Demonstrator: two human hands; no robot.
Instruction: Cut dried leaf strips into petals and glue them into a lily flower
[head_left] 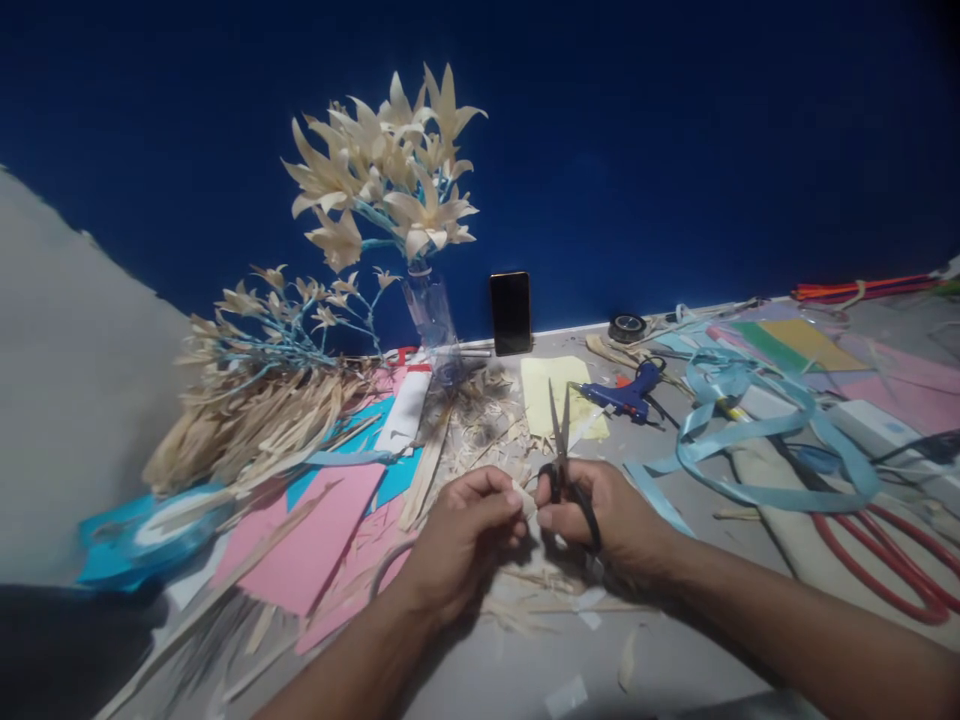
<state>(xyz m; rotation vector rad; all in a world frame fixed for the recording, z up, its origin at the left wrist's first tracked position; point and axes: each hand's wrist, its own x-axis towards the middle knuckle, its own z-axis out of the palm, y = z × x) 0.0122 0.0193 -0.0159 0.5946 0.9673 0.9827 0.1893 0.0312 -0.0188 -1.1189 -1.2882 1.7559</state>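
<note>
My right hand (600,515) grips black-handled scissors (559,435), blades nearly closed and pointing away from me. My left hand (465,530) is curled, pinching a small pale strip (525,497) just left of the scissor handles. Both hands meet over a litter of pale straw-like offcuts (540,590) on the grey surface. A clear bottle (431,315) holding a bunch of cream handmade flowers (390,175) stands beyond my hands, against the blue wall.
Pink paper sheets (315,540) and a heap of dried leaf strips (247,420) lie at left. A phone (510,312) leans on the wall. A blue glue gun (622,395), yellow paper (555,395), light blue ribbon (757,440) and red cable (885,560) lie right.
</note>
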